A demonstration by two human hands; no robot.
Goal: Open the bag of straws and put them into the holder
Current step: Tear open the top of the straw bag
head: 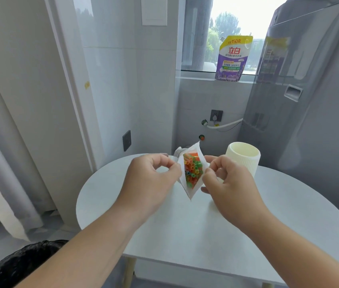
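Observation:
A clear plastic bag of straws [191,190] hangs above the table between my hands, its mouth pulled wide toward me. Inside it the ends of several orange, green and blue straws [193,169] show. My left hand [149,179] pinches the bag's left edge between thumb and forefinger. My right hand [226,179] pinches the right edge the same way. The holder [245,157], a cream ribbed cup with an open top, stands upright on the table just behind my right hand.
The round pale table [185,225] carries the holder. A grey washing machine [309,100] stands at the right, a purple detergent pouch [233,59] on the window sill behind. A wall with sockets is at the back, a curtain at the left.

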